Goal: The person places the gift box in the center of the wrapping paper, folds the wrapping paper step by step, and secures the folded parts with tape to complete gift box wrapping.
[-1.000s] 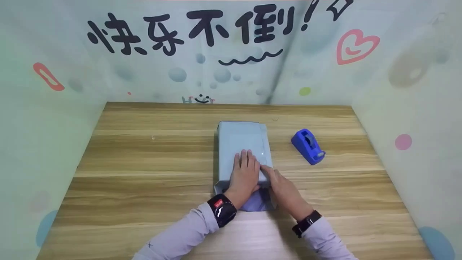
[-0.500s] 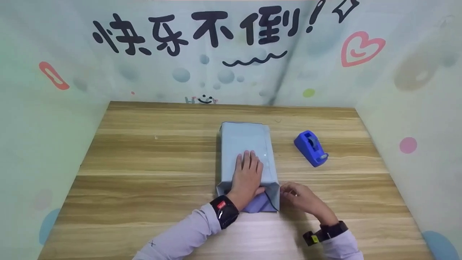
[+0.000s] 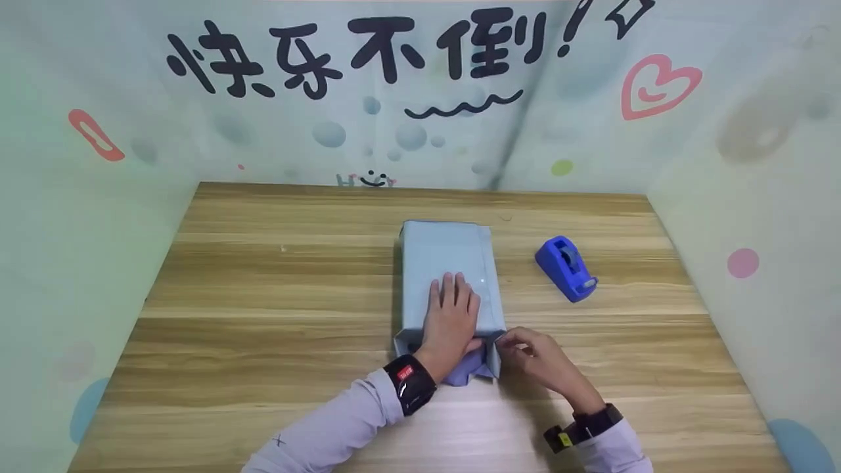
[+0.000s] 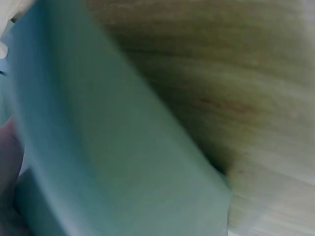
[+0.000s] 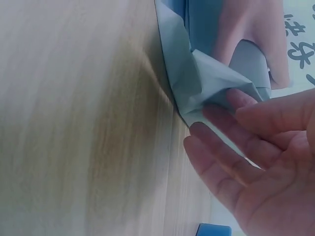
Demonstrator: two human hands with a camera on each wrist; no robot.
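Note:
A box wrapped in light blue paper (image 3: 447,253) lies lengthwise on the table in the head view. My left hand (image 3: 452,325) rests flat on its top near the front end, fingers extended, the thumb over the front edge. Loose paper juts from that end, with a purple-blue inner side (image 3: 465,369) showing. My right hand (image 3: 535,355) is at the front right corner. In the right wrist view, its fingertips (image 5: 199,130) touch the creased side flap (image 5: 214,76) from outside, loosely bent. The left wrist view shows mostly blurred paper (image 4: 133,147).
A blue tape dispenser (image 3: 566,269) stands on the table to the right of the box. The wood-grain table (image 3: 282,295) meets printed backdrops (image 3: 420,157) at the back and both sides.
My right hand has drawn back from the box's top right edge, then moved leftward against the side flap. That flap now bends inward. The left hand stays on the box.

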